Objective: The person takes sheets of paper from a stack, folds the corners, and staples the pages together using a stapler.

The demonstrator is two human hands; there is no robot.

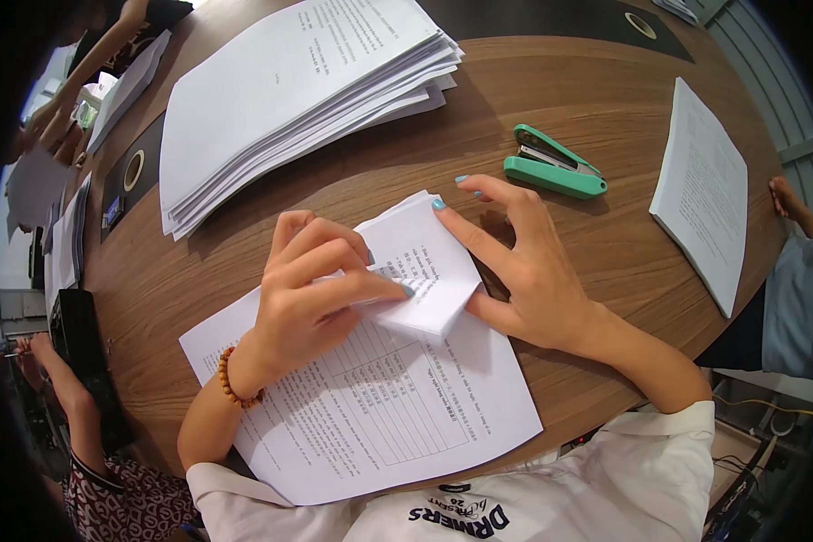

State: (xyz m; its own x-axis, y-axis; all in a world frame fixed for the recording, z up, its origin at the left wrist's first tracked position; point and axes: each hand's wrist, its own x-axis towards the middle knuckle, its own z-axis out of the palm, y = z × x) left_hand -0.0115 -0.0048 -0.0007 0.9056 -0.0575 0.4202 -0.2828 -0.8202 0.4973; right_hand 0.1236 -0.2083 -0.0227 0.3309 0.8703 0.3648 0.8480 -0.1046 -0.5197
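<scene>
Printed sheets [361,425] lie on the wooden table in front of me, with a corner [425,262] folded over toward me. My left hand [307,294], a beaded bracelet at its wrist, has its fingers bent and their tips on the folded part; whether it pinches any paper is unclear. On the other side, my right hand [524,271] has its fingers spread, the index fingertip at the fold's upper edge and the thumb partly behind the paper. Beyond it rests a green stapler [556,164], touched by neither hand.
A thick stack of printed papers [289,99] stands at the back left. Another stack [705,194] lies at the right edge. Other people's arms [77,406] show at left and right. Round table grommets [134,170] sit in dark strips.
</scene>
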